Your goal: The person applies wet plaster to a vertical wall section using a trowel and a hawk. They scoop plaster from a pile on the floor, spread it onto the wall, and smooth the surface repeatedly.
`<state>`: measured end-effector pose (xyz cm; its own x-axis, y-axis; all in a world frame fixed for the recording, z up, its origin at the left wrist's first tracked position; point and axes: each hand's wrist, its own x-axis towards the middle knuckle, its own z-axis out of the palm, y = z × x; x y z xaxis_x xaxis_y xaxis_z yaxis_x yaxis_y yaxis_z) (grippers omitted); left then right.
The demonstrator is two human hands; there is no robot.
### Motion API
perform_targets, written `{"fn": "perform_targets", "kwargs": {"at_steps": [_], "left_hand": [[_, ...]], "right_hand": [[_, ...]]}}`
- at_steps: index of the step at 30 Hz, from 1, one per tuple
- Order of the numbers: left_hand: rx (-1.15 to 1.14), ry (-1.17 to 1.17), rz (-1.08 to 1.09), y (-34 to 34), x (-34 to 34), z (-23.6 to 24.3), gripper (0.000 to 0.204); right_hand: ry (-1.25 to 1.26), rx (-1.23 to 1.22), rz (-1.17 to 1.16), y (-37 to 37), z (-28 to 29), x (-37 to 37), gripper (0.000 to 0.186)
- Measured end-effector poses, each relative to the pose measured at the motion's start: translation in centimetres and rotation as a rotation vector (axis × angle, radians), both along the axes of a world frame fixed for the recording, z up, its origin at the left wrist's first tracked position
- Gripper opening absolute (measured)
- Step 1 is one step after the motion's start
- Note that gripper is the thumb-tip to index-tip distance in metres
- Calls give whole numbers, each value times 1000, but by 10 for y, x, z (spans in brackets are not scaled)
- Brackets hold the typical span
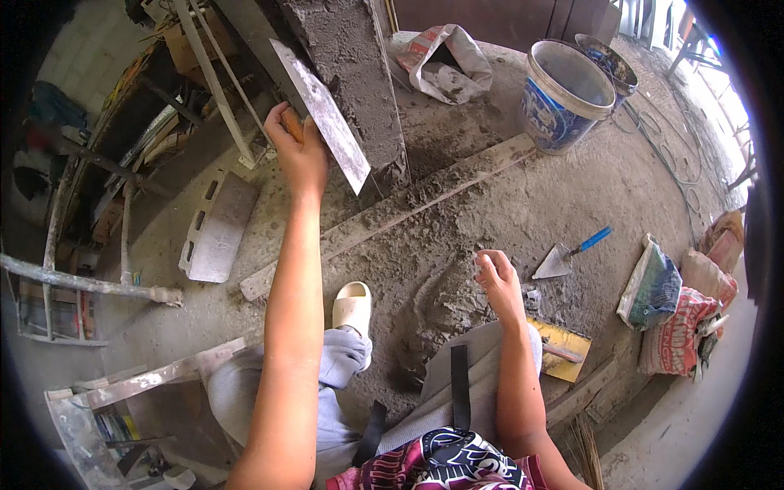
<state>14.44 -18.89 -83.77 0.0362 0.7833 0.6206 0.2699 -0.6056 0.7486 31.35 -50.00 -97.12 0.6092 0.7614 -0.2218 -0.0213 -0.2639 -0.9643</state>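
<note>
My left hand (298, 151) grips the orange wooden handle of a long flat steel trowel (320, 114), its blade held against or just beside a mortar-covered column (376, 106). My right hand (498, 278) hangs over rough wet mortar (433, 278) on the floor, fingers loosely bent and apart, with nothing visible in it. To its right lie a pointed trowel (555, 262) with a blue handle and a yellow float (565, 362) with a wooden grip. A mortar-smeared plank (490, 169) runs diagonally across the floor below the column.
Two buckets (555, 122) and an open sack (457, 57) sit at the back. Several bags (670, 343) and a hose (670, 147) lie right. A metal frame (98, 282), slotted board (216, 229) and stained wooden frame (155, 377) stand or lie left.
</note>
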Motion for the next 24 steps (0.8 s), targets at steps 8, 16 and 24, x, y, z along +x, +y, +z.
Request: {"fn": "perform_targets", "kwargs": {"at_steps": [8,16,24], "left_hand": [[53,36,1,0,-9,-4,47],[-103,139,50,-6,-6,-42,45],[-56,39,10,-20,-5,-35,44]], "right_hand": [[-19,-6,11,-4,-6,3,30],[-17,-14,48,-5,0,3,29],[-5,-25,52,-13,6,1,28]]}}
